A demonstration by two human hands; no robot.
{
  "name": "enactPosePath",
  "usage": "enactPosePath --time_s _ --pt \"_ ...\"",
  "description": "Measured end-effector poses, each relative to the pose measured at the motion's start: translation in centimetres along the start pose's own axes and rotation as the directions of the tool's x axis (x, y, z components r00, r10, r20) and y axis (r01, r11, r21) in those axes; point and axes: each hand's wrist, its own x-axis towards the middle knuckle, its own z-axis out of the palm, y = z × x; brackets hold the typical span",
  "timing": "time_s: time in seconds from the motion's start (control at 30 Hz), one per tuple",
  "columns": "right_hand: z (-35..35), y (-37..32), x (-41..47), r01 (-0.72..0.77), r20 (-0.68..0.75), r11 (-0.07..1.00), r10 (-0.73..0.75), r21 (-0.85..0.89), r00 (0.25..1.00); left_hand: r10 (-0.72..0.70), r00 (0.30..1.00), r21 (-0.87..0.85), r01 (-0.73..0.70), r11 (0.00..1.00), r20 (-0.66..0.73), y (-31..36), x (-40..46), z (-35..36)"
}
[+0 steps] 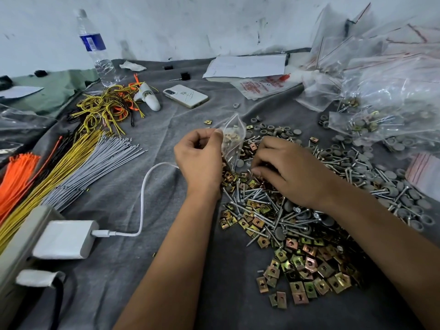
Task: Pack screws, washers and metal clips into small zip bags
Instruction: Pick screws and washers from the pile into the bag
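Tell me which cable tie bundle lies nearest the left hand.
The grey cable tie bundle; the yellow and orange bundles lie farther from the left hand.

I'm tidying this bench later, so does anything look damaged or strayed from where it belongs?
The white phone lying on the grey cloth shows thin crack-like lines across its back. A single metal clip and one grey washer lie apart from the main hardware pile.

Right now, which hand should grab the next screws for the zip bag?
The right hand: it is already curled down in the pile of screws, while the left hand is busy pinching the small zip bag.
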Motion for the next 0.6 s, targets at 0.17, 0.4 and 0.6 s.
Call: enactPosePath --time_s 0.17,0.4,0.6 --pt "-0.1 -0.2 0.0 0.012 -0.102 0.994 -0.001 0.113 0.995 -0.002 1.0 -0.012 0.001 1.0 -0.024 -0.1 0.2 0.0" --pt "-0.6 -0.3 0.0 0.1 -0.267 0.987 -0.064 0.123 0.962 0.079 0.991 0.084 -0.089 0.993 0.111 0.0 -0.4 0.3" --pt "-1.4 -0.2 -0.3 0.097 -0.449 0.991 -0.048 0.087 0.892 0.126 0.941 0.157 -0.182 0.971 0.314 -0.1 -0.9 0.6"
